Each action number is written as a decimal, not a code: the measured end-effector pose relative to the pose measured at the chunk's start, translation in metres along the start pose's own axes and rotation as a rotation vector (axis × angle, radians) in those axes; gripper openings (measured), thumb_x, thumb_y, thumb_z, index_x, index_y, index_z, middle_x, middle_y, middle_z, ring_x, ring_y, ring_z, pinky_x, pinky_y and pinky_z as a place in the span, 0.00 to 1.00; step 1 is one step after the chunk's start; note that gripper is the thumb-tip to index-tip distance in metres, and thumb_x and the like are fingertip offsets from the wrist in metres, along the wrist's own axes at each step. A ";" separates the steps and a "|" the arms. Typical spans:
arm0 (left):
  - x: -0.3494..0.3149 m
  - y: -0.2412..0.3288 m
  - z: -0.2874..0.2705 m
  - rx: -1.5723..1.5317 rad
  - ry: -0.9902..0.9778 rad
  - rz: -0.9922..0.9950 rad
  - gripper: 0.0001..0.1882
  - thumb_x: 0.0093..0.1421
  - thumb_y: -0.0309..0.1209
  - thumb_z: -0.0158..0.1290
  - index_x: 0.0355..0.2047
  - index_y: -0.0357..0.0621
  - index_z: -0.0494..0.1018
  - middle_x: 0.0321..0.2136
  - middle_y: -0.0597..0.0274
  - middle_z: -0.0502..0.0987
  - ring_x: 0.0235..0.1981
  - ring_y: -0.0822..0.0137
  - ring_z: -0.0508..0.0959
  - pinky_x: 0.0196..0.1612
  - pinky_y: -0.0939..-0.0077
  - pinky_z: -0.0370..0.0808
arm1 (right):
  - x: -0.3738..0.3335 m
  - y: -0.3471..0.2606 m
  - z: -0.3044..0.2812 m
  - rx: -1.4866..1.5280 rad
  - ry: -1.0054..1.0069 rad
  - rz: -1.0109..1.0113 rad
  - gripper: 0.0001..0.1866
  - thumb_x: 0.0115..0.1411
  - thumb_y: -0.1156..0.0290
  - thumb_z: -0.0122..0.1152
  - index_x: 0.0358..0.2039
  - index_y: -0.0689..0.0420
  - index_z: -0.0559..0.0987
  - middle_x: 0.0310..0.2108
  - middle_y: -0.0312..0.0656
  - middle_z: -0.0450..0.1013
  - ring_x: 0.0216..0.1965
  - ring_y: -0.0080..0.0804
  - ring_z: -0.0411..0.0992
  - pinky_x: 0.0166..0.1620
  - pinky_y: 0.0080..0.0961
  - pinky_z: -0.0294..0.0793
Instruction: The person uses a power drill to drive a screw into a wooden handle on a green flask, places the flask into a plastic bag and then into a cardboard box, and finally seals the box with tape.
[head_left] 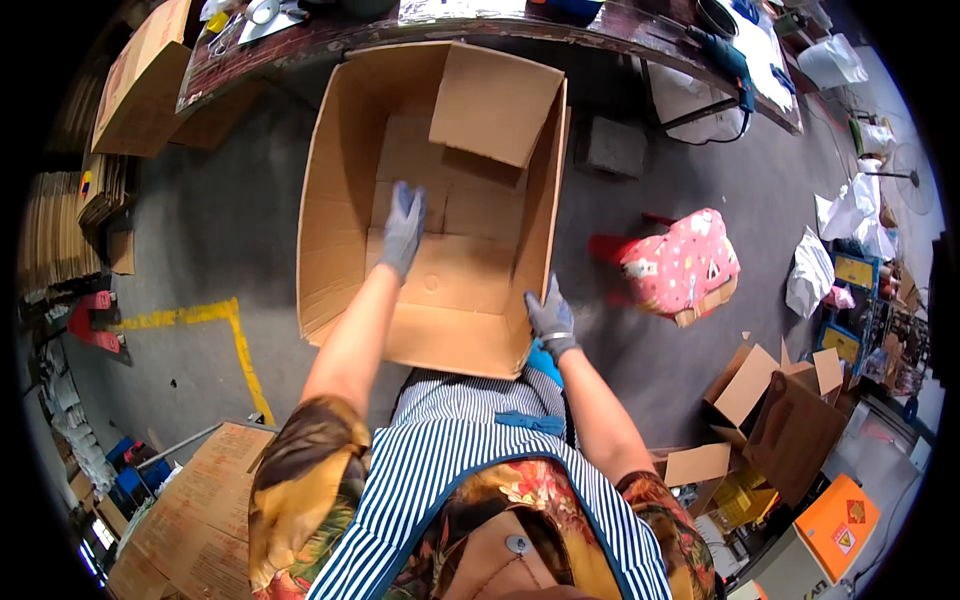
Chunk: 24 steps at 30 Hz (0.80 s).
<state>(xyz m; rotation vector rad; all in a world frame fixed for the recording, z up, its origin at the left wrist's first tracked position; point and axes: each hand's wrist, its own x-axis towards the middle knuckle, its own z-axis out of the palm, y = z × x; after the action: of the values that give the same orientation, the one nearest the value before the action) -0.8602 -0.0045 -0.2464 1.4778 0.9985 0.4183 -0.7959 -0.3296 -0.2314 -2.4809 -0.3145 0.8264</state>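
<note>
A large cardboard box [435,340] stands before me with its top facing up. One far flap [497,103] hangs across the opening, and the inside shows bare brown walls and a bottom with a seam. My left hand [404,233], in a grey-blue glove, reaches over the near edge into the box, fingers stretched out and holding nothing. The gloved right hand [553,318] grips the box wall at the near right corner; part of its fingers is hidden against the cardboard.
Beyond the box is a worn wooden table [640,35] with a power drill [728,55]. To the right are a stool with a pink patterned cover [685,265] and an open carton [790,420]. Stacked flat cardboard [55,230] lines the left. Yellow tape [237,340] marks the floor.
</note>
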 end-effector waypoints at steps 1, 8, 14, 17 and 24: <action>0.035 -0.014 0.016 -0.453 -0.017 -0.532 0.45 0.65 0.61 0.50 0.72 0.49 0.50 0.70 0.50 0.58 0.69 0.55 0.60 0.67 0.58 0.61 | -0.004 -0.002 0.000 -0.024 -0.010 -0.060 0.45 0.60 0.48 0.60 0.70 0.60 0.58 0.52 0.62 0.75 0.54 0.58 0.74 0.55 0.44 0.73; 0.073 0.079 0.153 -1.042 0.319 0.077 0.48 0.64 0.72 0.32 0.71 0.49 0.54 0.71 0.59 0.57 0.71 0.54 0.55 0.72 0.57 0.52 | -0.019 0.035 -0.008 0.162 -0.135 -0.174 0.52 0.58 0.49 0.66 0.70 0.68 0.51 0.61 0.68 0.63 0.59 0.63 0.67 0.60 0.44 0.70; 0.120 0.226 0.203 0.661 0.176 1.017 0.34 0.70 0.57 0.40 0.66 0.47 0.65 0.67 0.54 0.65 0.67 0.48 0.64 0.71 0.52 0.52 | -0.027 0.069 -0.028 0.282 -0.469 -0.089 0.62 0.54 0.47 0.69 0.71 0.70 0.41 0.69 0.67 0.52 0.67 0.60 0.58 0.67 0.38 0.62; 0.153 0.214 0.265 1.369 0.153 0.872 0.28 0.68 0.56 0.44 0.57 0.53 0.74 0.58 0.57 0.73 0.60 0.53 0.70 0.69 0.50 0.54 | -0.025 0.094 -0.034 0.322 -0.584 -0.081 0.63 0.53 0.44 0.69 0.71 0.70 0.42 0.71 0.66 0.48 0.71 0.59 0.52 0.69 0.36 0.57; 0.168 0.219 0.313 1.540 -0.026 0.515 0.30 0.67 0.61 0.41 0.58 0.57 0.71 0.51 0.57 0.77 0.54 0.57 0.77 0.66 0.46 0.57 | 0.087 0.036 -0.101 0.376 -0.479 0.045 0.66 0.49 0.36 0.70 0.70 0.72 0.48 0.70 0.65 0.50 0.71 0.55 0.51 0.70 0.36 0.55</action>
<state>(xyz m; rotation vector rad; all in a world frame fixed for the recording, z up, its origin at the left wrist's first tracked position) -0.4557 -0.0444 -0.1514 3.1360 0.8736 -0.1305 -0.6633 -0.3682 -0.2236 -1.9305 -0.2390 1.3614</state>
